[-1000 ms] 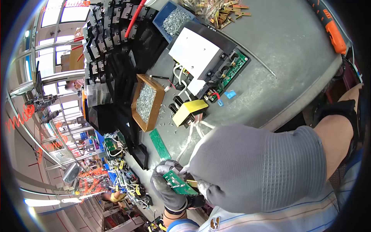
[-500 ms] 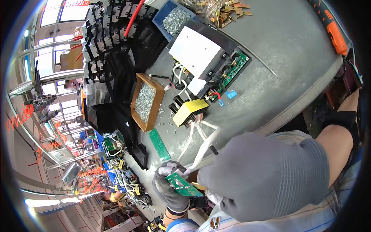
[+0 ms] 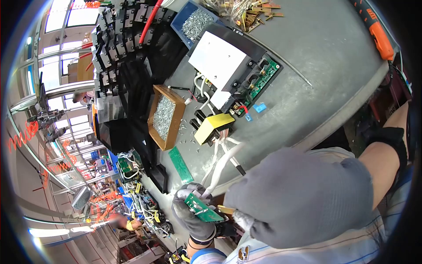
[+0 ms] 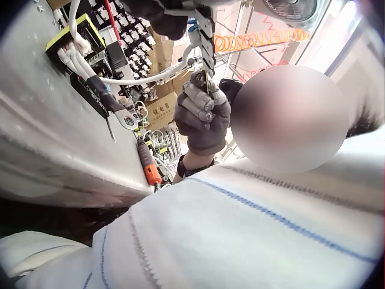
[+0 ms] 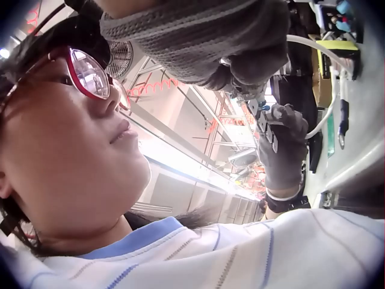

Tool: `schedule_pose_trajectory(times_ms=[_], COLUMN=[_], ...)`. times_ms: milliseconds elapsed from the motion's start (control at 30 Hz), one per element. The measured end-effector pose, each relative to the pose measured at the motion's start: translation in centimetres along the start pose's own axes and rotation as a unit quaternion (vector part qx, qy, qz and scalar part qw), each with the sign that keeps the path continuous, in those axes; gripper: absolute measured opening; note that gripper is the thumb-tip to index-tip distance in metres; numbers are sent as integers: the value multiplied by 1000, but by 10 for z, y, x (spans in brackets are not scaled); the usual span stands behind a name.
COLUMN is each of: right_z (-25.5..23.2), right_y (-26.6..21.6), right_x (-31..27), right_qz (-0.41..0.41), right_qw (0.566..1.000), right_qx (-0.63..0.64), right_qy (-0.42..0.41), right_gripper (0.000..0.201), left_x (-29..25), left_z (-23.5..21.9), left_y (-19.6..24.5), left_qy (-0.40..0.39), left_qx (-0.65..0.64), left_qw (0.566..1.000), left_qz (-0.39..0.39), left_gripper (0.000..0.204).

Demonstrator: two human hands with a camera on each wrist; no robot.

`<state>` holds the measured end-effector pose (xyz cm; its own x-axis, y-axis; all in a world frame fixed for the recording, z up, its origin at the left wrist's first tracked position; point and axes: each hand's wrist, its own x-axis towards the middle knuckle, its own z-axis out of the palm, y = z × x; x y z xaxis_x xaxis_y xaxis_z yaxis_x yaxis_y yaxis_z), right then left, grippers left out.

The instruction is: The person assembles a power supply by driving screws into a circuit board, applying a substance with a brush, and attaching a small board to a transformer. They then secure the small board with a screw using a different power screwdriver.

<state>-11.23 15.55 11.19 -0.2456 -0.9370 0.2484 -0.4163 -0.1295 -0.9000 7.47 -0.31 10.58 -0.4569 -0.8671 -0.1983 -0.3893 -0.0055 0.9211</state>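
My gloved left hand (image 3: 187,215) grips a green circuit board (image 3: 203,209), tilted, with white cable running up behind it toward a yellow-sided transformer (image 3: 215,127). My gloved right hand (image 3: 303,198) is close beside the board. A brass-coloured strip (image 3: 226,210) sticks out from its fingers and reaches near the board's edge; the back of the glove hides most of the fingertips. In the left wrist view, the right hand (image 4: 204,120) has curled fingers around the strip. The right wrist view shows the left hand (image 5: 283,144) beside the board's parts.
A wooden box of screws (image 3: 176,119) and a blue bin of screws (image 3: 173,22) stand on the grey table. Between them and my hands lie a white-topped unit (image 3: 220,57) and another green board (image 3: 180,165). Brass pieces (image 3: 259,13) and an orange power screwdriver (image 3: 380,42) lie farther off.
My right hand has shifted right and slightly down, and more of the white cable and its black end shows. The left hand keeps the board in nearly the same place.
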Motion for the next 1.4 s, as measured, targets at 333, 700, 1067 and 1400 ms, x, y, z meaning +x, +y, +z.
schedule_pose_trajectory(times_ms=[333,700,1067,1400], right_z=[-3,-20,-13,-8], right_y=[0,-7,-13,20], right_x=[8,-8,21,27], right_qz=[8,38,125,-35], right_qw=[995,995,986,967], right_qx=[35,44,102,232], right_qy=[-89,-83,-31,-103], right_gripper=[12,13,16,15], left_x=[6,4,13,24], left_z=[-2,14,-7,-14], left_y=[-15,14,-1,-16], left_qy=[-6,-20,-19,-40], left_qx=[-23,-39,-108,-146], left_qw=[996,997,994,988], left_qz=[82,57,-7,29], left_gripper=[51,50,40,44])
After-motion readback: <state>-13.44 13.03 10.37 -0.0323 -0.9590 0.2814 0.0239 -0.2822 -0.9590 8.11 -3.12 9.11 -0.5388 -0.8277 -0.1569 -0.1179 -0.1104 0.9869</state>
